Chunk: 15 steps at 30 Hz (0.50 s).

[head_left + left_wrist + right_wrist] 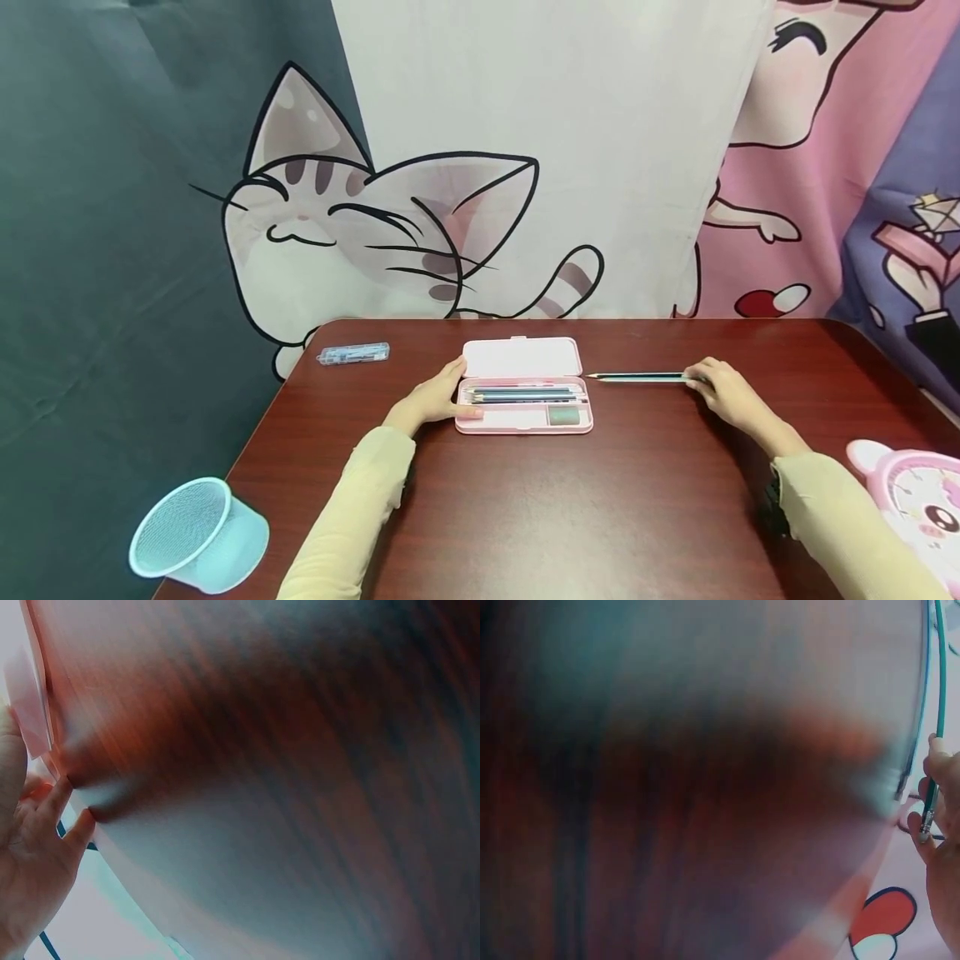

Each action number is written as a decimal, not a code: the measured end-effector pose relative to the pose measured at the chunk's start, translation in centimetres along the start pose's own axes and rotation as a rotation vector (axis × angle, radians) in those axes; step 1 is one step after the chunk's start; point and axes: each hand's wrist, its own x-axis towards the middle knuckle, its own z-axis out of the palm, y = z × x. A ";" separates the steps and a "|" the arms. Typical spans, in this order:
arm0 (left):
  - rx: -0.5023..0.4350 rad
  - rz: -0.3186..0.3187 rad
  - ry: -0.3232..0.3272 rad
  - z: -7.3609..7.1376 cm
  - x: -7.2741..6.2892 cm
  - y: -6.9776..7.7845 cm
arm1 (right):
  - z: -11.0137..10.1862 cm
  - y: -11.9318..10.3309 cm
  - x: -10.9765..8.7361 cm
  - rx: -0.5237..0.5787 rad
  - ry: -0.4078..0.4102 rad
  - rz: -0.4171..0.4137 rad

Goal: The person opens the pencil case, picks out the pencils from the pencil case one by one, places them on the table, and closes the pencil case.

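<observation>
A pink pencil case (525,429) lies with its white lid (521,358) folded back, several pencils (525,393) and a grey-green eraser (564,415) inside. My left hand (435,398) is at its left end, thumb lying over the tray's edge and fingers against the outer side. Fingertips of that hand (45,847) touch the tabletop in the left wrist view. To the right of the case, my right hand (718,387) pinches a green pencil (637,377) near its eraser end, its point towards the case. A line runs alongside; whether it is a second pencil or a reflection, I cannot tell.
On the dark red table (562,508), a clear blue box (353,353) lies at the back left. A light blue mesh pen holder (225,542) stands at the left front edge. The pink clock (918,500) is at the right. Behind hangs a cartoon curtain (637,125).
</observation>
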 end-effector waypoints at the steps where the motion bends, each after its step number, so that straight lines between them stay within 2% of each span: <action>1: 0.000 0.002 0.001 0.1 0.0 0.0 | 0.0 0.1 -0.2 -0.008 -0.013 0.020; 5: 0.008 -0.013 -0.005 0.0 0.0 0.1 | 0.3 0.0 -0.3 -0.030 -0.043 0.049; 15: -0.004 -0.030 -0.011 -0.2 -0.1 0.3 | 0.8 0.1 1.1 -0.101 -0.087 -0.005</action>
